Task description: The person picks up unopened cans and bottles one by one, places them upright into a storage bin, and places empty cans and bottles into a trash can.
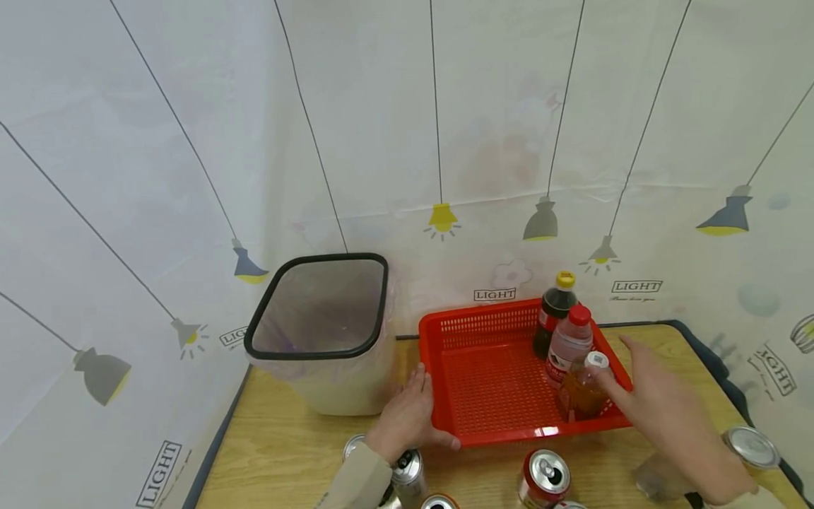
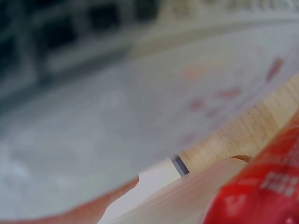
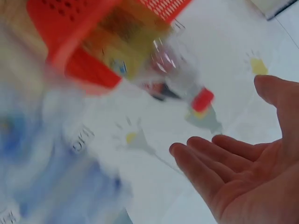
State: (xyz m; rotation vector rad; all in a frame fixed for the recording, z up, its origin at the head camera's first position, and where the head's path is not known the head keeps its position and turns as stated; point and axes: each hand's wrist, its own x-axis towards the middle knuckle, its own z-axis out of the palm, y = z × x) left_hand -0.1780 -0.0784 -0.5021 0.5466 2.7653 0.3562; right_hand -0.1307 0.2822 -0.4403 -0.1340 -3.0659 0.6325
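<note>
I see a red basket [image 1: 490, 385] right, black-rimmed bin [image 1: 346, 389] left, white far backdrop [image 1: 496, 106] patterned with grey, blue, yellow lamps [image 1: 441, 214].

Pale sheeting [image 1: 381, 106] printed with hanging lamps [image 1: 441, 215] rises beyond the right grip [image 1: 670, 417]. A wood-grained surface [image 1: 273, 445] lies beneath it.

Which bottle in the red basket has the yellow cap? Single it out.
The dark cola bottle, farthest back; the clear bottle in the middle has a red cap, the amber-drink bottle in front a white cap.
</note>
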